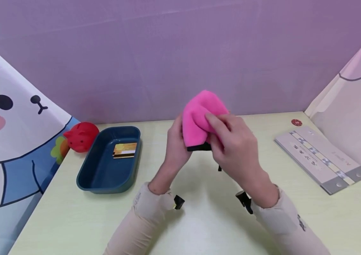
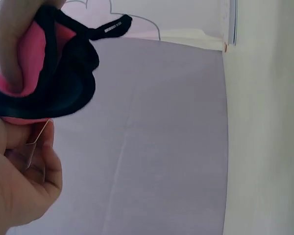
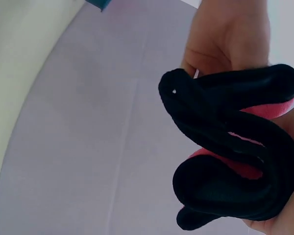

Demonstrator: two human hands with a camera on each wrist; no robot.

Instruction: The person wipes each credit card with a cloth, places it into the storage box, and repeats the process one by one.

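Note:
A bright pink plush cloth [image 1: 204, 106] with black trim and a black backing is bunched up between both hands above the table. My right hand [image 1: 236, 143] pinches its front folds, the index finger pressed into the pink pile. On the other side, my left hand [image 1: 176, 143] is against the cloth, partly hidden behind it. The left wrist view shows its curled fingers around a thin gold-edged piece [image 2: 41, 131] just under the cloth; what this is I cannot tell. A black strap [image 2: 112, 28] with a small pale label sticks out from the trim.
On the left, a dark blue tray [image 1: 103, 177] has a gold card [image 1: 124, 150] in it, with a red piggy bank [image 1: 81, 137] beside its far corner. A grey booklet [image 1: 314, 156] and a red chip [image 1: 296, 122] lie at the right. A purple curtain [image 1: 154, 60] hangs behind the table.

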